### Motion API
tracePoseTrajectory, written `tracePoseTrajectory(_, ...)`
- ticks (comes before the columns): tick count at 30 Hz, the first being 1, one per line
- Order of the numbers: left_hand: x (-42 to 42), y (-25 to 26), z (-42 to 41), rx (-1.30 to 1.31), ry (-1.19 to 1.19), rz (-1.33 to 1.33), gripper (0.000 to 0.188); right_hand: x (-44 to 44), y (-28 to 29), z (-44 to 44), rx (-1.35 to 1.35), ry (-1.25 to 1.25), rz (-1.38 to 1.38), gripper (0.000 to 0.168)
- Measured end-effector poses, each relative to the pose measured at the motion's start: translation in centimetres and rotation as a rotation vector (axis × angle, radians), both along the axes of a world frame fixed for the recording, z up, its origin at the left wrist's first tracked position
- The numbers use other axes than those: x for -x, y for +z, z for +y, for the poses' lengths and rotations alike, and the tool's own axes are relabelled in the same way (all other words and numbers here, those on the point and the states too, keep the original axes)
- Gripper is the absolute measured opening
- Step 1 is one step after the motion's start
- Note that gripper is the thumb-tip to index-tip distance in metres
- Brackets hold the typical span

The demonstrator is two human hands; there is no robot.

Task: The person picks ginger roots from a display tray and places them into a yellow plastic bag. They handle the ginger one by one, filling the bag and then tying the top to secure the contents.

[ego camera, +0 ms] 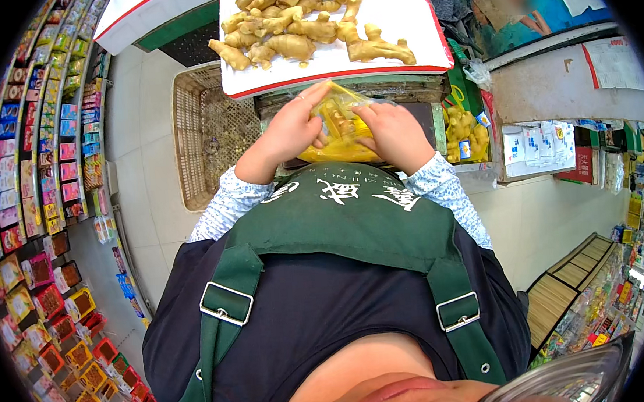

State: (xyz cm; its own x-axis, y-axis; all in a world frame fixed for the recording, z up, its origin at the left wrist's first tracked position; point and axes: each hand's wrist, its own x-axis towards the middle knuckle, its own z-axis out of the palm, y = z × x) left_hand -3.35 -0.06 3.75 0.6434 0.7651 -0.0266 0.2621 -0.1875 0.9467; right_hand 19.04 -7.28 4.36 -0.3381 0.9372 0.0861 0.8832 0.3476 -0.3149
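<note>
Close in front of my green apron, both hands hold a clear and yellow plastic bag with pieces of ginger root inside. My left hand grips the bag's upper left edge between thumb and fingers. On the bag's right side, my right hand rests with its fingers bent over the plastic; its fingertips are partly hidden by the film. Just beyond the hands, loose ginger roots lie in a pile on a white foam box lid with a red edge.
A beige plastic crate stands at the left of the bag. Filled bags of ginger sit in a green container on the right, beside a tray of white packets. Shelves of packaged snacks line the far left. A foam box is at upper left.
</note>
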Motion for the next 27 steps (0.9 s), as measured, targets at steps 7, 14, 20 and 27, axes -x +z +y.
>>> tracePoseTrajectory(7,0.0,1.0,0.6,0.248,-0.007,-0.273,0.062,-0.1,2.6,2.2,-0.101,0.098,0.307,0.016)
tracePoseTrajectory(14,-0.9,1.9,0.9,0.104,-0.133,-0.261,0.065,0.1,-3.0,4.7,0.135,-0.213,0.658,0.034)
tracePoseTrajectory(20,-0.5,-0.1,2.1,-0.223,-0.186,-0.19,0.064,-0.9,-1.1,5.4,0.503,-0.24,0.999,0.017)
tracePoseTrajectory(27,0.6,-1.5,1.8,-0.015,-0.086,-0.144,0.056,-0.5,5.0,8.1,0.467,-0.115,0.9,0.013)
